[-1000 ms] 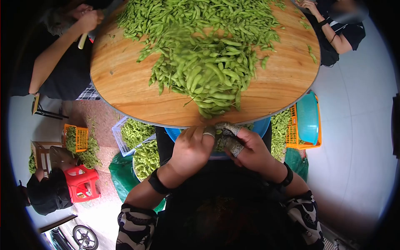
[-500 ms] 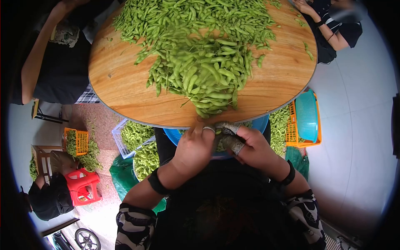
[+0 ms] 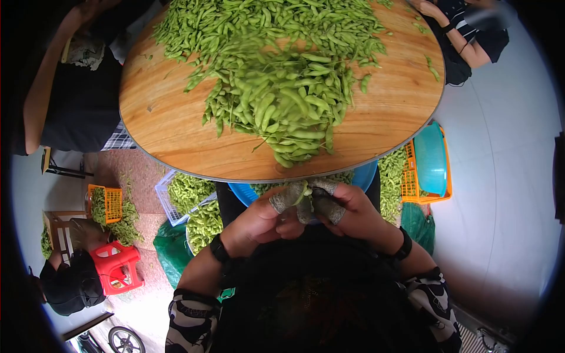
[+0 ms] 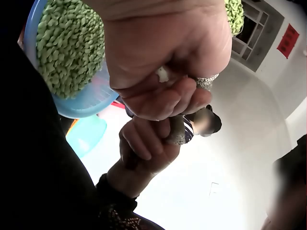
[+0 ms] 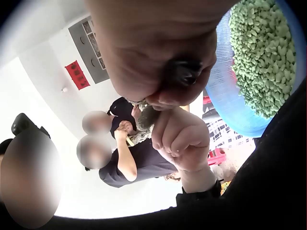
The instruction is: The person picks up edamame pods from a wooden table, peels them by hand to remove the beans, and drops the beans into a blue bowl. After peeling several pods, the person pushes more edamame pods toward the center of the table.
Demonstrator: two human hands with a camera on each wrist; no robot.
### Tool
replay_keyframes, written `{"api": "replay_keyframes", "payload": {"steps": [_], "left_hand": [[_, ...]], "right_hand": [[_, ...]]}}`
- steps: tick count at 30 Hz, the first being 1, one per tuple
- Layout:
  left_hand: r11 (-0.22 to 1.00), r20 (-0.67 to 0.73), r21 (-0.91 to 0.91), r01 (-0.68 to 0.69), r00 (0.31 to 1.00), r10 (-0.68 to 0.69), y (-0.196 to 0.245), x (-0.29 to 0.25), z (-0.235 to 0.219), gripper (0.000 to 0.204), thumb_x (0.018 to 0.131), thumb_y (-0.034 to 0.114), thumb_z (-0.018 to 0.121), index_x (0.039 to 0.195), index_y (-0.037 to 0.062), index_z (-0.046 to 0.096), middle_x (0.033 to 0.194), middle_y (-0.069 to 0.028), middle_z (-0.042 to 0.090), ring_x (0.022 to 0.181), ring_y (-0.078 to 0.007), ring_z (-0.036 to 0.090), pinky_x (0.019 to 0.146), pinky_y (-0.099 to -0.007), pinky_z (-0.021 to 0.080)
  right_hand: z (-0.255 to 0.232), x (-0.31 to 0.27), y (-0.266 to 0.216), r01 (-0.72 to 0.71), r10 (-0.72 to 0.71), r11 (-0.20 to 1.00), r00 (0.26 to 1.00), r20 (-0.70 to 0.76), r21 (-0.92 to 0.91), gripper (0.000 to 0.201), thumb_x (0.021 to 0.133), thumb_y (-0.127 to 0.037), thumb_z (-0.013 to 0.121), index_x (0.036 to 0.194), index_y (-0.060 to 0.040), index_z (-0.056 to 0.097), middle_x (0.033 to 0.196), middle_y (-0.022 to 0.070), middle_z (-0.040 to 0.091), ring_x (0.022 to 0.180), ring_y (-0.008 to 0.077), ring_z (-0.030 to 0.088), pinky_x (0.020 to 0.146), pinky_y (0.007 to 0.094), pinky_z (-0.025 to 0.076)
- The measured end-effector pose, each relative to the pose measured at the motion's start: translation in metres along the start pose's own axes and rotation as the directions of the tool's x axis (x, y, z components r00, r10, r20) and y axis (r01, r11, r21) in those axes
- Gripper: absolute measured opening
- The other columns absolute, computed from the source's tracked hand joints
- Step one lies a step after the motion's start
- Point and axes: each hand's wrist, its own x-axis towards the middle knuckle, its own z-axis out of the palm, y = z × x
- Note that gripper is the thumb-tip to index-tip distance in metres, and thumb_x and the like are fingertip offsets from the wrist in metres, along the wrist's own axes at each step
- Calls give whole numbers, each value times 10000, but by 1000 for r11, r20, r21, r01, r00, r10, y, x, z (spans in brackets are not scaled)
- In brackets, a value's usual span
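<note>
Just below the table edge, my left hand point(image 3: 268, 215) and right hand point(image 3: 359, 215) meet with fingers curled. A small green edamame pod point(image 3: 306, 189) is pinched at their fingertips, the left thumb on it and the right fingertips right beside it. Grey speckled finger covers point(image 3: 286, 198) wrap the thumbs and some fingers. In the left wrist view, a pale bean-like piece point(image 4: 163, 74) lies in my left palm. A dark glossy thing point(image 5: 184, 72) shows within my right hand's curled fingers; I cannot tell what it is. Below sits a blue basket point(image 4: 79, 108) of shelled beans point(image 4: 72, 48).
A heap of edamame pods point(image 3: 282, 100) covers much of the round wooden table point(image 3: 170, 141). Crates point(image 3: 170, 200) of pods stand beside my legs, with an orange crate point(image 3: 410, 182) and teal basin point(image 3: 432, 159) at right. Other people sit around; a red stool point(image 3: 118, 267) is at left.
My left hand has turned, bringing its covered thumb on top and the pod into sight. My right hand stays nearly in place. The person at upper left has shifted an arm.
</note>
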Motion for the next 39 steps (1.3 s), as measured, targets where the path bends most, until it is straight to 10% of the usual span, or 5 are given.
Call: {"api": "replay_keyframes", "payload": {"steps": [4, 12, 20, 31, 39], "left_hand": [[1000, 29, 5, 12, 1000, -12, -1, 1, 1, 473, 960, 518, 499, 897, 57, 587, 590, -14, 481, 452, -91, 374, 443, -241, 281], [865, -133, 499, -52, 982, 136, -1, 2, -6, 508, 973, 517, 473, 825, 47, 596, 625, -12, 524, 507, -77, 420, 454, -223, 311], [996, 82, 82, 19, 996, -26, -4, -3, -16, 471, 993, 442, 473, 790, 36, 597, 591, -10, 504, 488, -77, 405, 450, -230, 303], [815, -263, 572, -92, 921, 288, 16, -51, -19, 261, 987, 250, 520, 963, 31, 660, 632, 27, 532, 539, -46, 451, 498, -198, 349], [135, -488, 722, 678, 361, 795, 42, -111, -66, 489, 848, 157, 705, 1270, 2, 514, 862, -184, 680, 760, -318, 676, 649, -382, 525]], "right_hand": [[-3, 7, 15, 353, -443, 735, 897, -15, -579, 308, 902, -50, 598, 1209, -30, 581, 935, 112, 688, 878, 267, 688, 754, 329, 537], [-12, 10, 0, 193, -295, 795, 951, -89, -576, 350, 845, -129, 714, 1158, -16, 604, 960, 130, 686, 890, 219, 682, 778, 305, 527], [-11, 19, 0, 235, -267, 889, 963, -28, -394, 319, 824, -172, 750, 1068, -11, 623, 922, 100, 681, 856, 115, 643, 747, 279, 514], [-1, 17, -8, 150, -511, 419, 854, -97, -895, 310, 779, -109, 731, 1039, -5, 598, 935, 177, 637, 819, 372, 643, 701, 395, 533], [-30, 42, -13, -135, -592, 154, 780, -201, -979, 256, 745, -105, 726, 974, -39, 631, 875, 155, 621, 713, 348, 631, 607, 430, 524]]}}
